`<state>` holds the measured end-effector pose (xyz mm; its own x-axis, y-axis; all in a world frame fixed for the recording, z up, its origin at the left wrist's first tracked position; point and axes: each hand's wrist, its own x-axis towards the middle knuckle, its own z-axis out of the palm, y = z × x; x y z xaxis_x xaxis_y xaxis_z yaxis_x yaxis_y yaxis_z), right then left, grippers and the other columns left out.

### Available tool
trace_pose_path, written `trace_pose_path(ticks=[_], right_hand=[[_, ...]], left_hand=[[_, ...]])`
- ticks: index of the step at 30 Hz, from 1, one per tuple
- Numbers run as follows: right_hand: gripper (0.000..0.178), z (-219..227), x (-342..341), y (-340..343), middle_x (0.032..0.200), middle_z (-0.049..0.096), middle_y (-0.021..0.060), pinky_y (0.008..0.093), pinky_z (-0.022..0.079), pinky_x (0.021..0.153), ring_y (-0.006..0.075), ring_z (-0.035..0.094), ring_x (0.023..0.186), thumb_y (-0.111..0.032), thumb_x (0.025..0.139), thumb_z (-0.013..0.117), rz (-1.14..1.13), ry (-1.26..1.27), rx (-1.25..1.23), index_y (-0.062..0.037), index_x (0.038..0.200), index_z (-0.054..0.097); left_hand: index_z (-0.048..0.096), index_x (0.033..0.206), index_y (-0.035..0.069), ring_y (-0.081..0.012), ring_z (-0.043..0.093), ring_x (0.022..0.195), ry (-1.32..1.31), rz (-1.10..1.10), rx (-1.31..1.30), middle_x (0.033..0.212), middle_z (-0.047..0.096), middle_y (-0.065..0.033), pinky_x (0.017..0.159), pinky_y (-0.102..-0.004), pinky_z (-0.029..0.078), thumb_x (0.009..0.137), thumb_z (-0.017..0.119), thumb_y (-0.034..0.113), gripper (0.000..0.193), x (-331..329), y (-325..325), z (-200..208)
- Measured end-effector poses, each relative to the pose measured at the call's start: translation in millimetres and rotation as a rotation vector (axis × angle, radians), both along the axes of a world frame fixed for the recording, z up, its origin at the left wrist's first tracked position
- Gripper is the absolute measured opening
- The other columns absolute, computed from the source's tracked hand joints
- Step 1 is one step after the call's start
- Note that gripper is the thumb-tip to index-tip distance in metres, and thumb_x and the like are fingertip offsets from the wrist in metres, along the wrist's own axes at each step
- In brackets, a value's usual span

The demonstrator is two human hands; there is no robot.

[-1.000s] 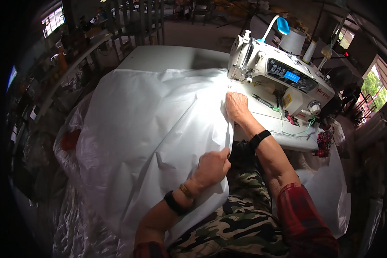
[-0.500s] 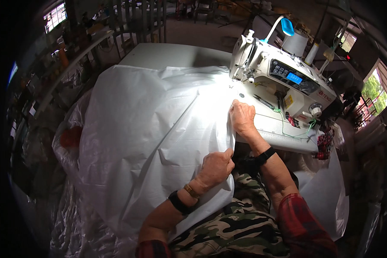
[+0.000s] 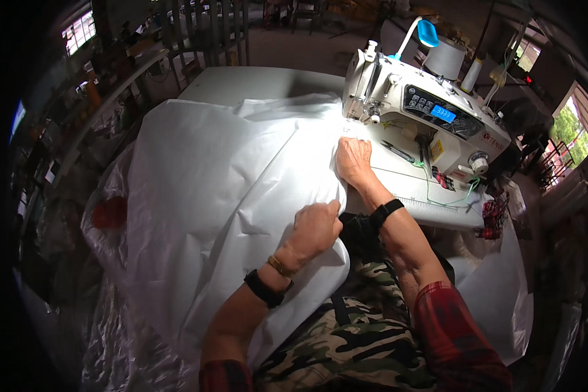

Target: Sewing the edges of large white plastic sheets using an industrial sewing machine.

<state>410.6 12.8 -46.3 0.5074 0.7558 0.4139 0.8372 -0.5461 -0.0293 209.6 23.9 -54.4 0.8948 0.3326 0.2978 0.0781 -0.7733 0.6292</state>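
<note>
A large white plastic sheet (image 3: 196, 189) drapes over the table and down toward my lap, its right edge running up to the sewing machine (image 3: 431, 98). My right hand (image 3: 354, 160) is closed on that edge just in front of the lit needle area; the needle itself is lost in the glare. Nearer to me, my left hand (image 3: 312, 230) grips the same edge in a closed hold, with the sheet bunched in folds beside it. What lies under the fingers of both hands is hidden.
Black tweezers or snips (image 3: 398, 152) lie on the machine bed beside green thread (image 3: 431, 186). Thread cones (image 3: 445, 60) stand behind the machine head. A red checked cloth (image 3: 494, 215) hangs at the table's right end. Clear plastic (image 3: 111, 326) is heaped at lower left.
Both hands have moved forward and slightly left, carrying the sheet's edge toward the needle area. The far part of the sheet has bunched up higher beside the machine.
</note>
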Motion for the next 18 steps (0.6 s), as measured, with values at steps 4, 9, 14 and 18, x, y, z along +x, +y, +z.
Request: trace_pose_path(ticks=[4, 9, 14, 18], right_hand=[[0.016, -4.8, 13.0, 1.4, 0.078, 0.067, 0.0243, 0.0468, 0.048, 0.072, 0.0386, 0.067, 0.074, -0.013, 0.081, 0.057, -0.073, 0.077, 0.041, 0.0003, 0.080, 0.064], [0.026, -8.2, -7.8, -37.9, 0.085, 0.068, 0.0193, 0.0471, 0.046, 0.075, 0.0326, 0.067, 0.080, -0.026, 0.088, 0.062, 0.022, 0.268, 0.159, -0.0013, 0.096, 0.062], [0.016, -13.3, -65.3, -123.3, 0.074, 0.063, 0.0156, 0.0362, 0.045, 0.062, 0.0269, 0.060, 0.063, -0.014, 0.091, 0.060, 0.186, 0.367, 0.602, 0.0013, 0.095, 0.062], [0.020, -55.6, -112.4, -139.6, 0.064, 0.050, 0.0030, 0.0259, 0.040, 0.056, 0.0072, 0.044, 0.060, -0.016, 0.097, 0.058, 0.228, 0.892, 0.699, 0.0020, 0.088, 0.057]], left_hand=[[0.057, 0.078, -0.001, -0.0447, 0.061, 0.072, -0.014, 0.000, -0.037, 0.072, 0.062, -0.0250, 0.070, -0.0496, 0.049, 0.080, 0.055, 0.014, 0.015, 9.4, 0.1, 1.2], [0.062, 0.096, -0.001, -0.0378, 0.065, 0.080, 0.013, -0.002, -0.232, 0.084, 0.065, -0.0215, 0.075, -0.0453, 0.051, 0.087, 0.060, 0.017, 0.021, -15.7, -8.3, 4.3], [0.047, 0.135, -0.003, -0.0330, 0.039, 0.137, -0.188, 0.096, 0.278, 0.144, 0.046, -0.0177, 0.113, -0.0446, 0.031, 0.093, 0.061, 0.025, 0.052, -51.3, -10.6, -9.9], [0.048, 0.136, -0.003, -0.0314, 0.039, 0.137, -0.129, 0.314, 0.484, 0.143, 0.047, -0.0176, 0.115, -0.0464, 0.027, 0.095, 0.059, 0.029, 0.053, -75.8, 28.6, -21.6]])
